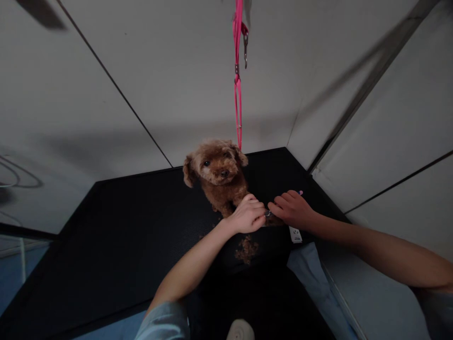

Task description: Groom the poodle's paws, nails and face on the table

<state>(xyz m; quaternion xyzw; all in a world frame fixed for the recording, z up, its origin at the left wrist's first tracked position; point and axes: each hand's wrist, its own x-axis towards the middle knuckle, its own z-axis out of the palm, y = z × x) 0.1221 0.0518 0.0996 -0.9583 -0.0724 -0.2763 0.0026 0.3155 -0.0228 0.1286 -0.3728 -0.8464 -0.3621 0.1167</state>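
Brown curly-coated dog (223, 175) upright on the black counter (134, 226), toward its far edge, head up and facing the camera. Left hand (249, 215) just in front of its chest, fingers curled; whether they grasp a foreleg or paw, cannot tell, the palm side being hidden. Right hand (292, 208) close by, knuckles up, its grip closed round what looks like a small metal tool (268, 213); the bright end shows in the gap between the hands. Kind of tool not made out.

Judged as fine work at a limb: best done with the left hand steadying the dog gently near the joint, the right making short, light moves, metal angled away from skin, with a pause if the dog shifts.

Edges: far rim close behind the dog. Right-hand rim slants near the wall panels (385, 118), right forearm crossing it; little elbow room that way. Wider run of counter to the left, better for turning the animal. Pink loop (238, 108) hangs behind the dog; lower end hidden, so unsure whether it restrains. Hair clippings (247, 250) lie on black material nearest the body.
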